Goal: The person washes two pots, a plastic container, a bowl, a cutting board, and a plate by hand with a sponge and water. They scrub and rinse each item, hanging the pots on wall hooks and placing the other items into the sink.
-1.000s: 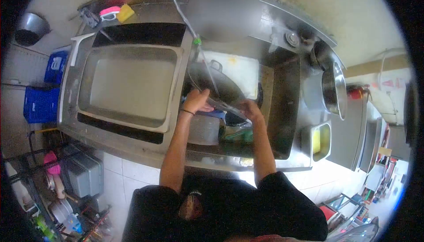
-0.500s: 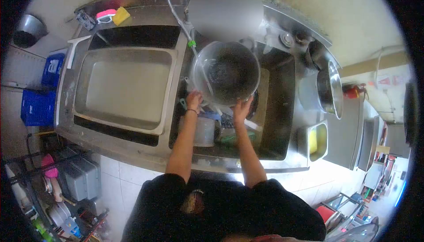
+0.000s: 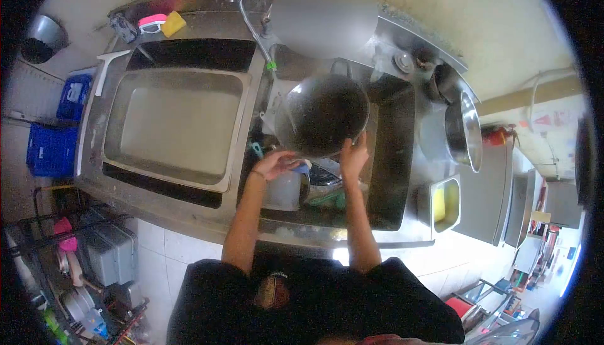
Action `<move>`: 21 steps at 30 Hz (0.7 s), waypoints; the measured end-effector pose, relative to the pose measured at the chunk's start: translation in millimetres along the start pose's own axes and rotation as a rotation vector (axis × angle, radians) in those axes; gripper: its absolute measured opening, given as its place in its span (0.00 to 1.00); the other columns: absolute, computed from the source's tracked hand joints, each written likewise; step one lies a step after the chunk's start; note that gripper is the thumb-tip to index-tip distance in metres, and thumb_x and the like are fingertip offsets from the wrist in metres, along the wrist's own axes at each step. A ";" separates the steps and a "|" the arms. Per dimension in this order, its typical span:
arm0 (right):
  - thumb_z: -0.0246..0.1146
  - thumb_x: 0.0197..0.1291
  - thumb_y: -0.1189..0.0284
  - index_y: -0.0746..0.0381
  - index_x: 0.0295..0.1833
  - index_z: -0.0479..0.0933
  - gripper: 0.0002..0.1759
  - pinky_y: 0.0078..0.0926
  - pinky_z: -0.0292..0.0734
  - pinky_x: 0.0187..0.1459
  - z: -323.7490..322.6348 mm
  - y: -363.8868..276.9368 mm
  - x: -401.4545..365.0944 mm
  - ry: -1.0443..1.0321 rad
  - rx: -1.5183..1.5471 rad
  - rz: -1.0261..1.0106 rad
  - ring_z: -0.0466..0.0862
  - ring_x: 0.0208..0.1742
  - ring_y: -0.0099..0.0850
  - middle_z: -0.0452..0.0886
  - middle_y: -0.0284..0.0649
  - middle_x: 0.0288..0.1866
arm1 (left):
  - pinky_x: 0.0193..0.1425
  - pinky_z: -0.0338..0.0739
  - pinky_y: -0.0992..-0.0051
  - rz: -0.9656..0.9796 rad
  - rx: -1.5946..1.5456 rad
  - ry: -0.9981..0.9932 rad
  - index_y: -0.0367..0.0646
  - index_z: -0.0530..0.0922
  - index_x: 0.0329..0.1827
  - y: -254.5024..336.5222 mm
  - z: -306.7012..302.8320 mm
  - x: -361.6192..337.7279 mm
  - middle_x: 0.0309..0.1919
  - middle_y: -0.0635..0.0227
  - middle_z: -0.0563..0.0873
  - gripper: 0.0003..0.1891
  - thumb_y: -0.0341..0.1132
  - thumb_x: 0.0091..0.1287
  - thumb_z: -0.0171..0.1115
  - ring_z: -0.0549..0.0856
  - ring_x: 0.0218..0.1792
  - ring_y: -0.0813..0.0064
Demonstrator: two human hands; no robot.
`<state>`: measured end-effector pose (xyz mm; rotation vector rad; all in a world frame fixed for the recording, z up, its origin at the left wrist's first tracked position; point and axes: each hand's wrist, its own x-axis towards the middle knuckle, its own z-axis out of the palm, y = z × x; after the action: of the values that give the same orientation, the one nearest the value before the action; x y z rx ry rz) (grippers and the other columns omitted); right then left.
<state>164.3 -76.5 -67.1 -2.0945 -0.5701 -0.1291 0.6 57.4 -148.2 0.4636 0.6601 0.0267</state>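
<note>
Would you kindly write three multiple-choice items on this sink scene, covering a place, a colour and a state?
1. The yellow sponge lies: A in a drawer; B on the back ledge of the steel sink; C on the floor.
2. The plastic crates beside the sink are: A red; B green; C blue.
3. The right hand: A grips the rim of the large round metal bowl; B hangs free; C holds the tap.
Answers: B, it sits at the sink's back edge; C, both show blue; A, its fingers wrap the rim.
</note>
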 end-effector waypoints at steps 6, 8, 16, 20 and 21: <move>0.54 0.54 0.69 0.65 0.47 0.69 0.16 0.33 0.75 0.22 16.0 63.3 -16.8 -0.341 0.670 0.724 0.78 0.23 0.34 0.74 0.39 0.27 | 0.53 0.75 0.58 0.019 -0.214 -0.032 0.36 0.58 0.56 2.5 44.7 -38.4 0.47 0.46 0.72 0.19 0.25 0.61 0.44 0.77 0.48 0.52; 0.54 0.53 0.68 0.65 0.44 0.70 0.15 0.32 0.74 0.21 42.3 106.3 -29.8 -0.419 0.746 1.009 0.75 0.21 0.31 0.74 0.38 0.28 | 0.50 0.76 0.57 0.146 -0.057 -0.046 0.47 0.44 0.63 -5.7 55.5 -38.5 0.51 0.50 0.67 0.29 0.24 0.60 0.43 0.76 0.48 0.50; 0.64 0.45 0.52 0.70 0.43 0.73 0.30 0.40 0.70 0.43 133.5 220.8 -19.9 -0.448 0.089 0.521 0.77 0.43 0.49 0.78 0.55 0.39 | 0.49 0.77 0.59 0.281 0.265 0.189 0.55 0.33 0.67 -3.3 84.4 -73.0 0.57 0.51 0.63 0.35 0.25 0.63 0.43 0.78 0.45 0.52; 0.50 0.51 0.40 0.67 0.43 0.76 0.38 0.38 0.71 0.41 104.4 171.3 4.3 -0.575 -0.034 0.061 0.79 0.41 0.41 0.79 0.51 0.36 | 0.44 0.78 0.65 0.344 0.642 0.247 0.60 0.30 0.68 -15.1 42.0 -66.1 0.63 0.50 0.59 0.42 0.28 0.60 0.49 0.78 0.46 0.59; 0.46 0.51 0.37 0.69 0.43 0.76 0.41 0.40 0.71 0.43 110.3 163.0 1.4 -0.482 0.094 0.274 0.77 0.43 0.47 0.78 0.54 0.39 | 0.40 0.78 0.65 0.403 0.777 0.320 0.59 0.32 0.68 -5.7 68.4 -80.7 0.57 0.49 0.66 0.42 0.29 0.59 0.50 0.80 0.40 0.59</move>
<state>224.0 -60.9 -253.9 -2.0918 -0.5485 0.5625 -23.3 10.8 -56.0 1.3587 0.8728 0.2351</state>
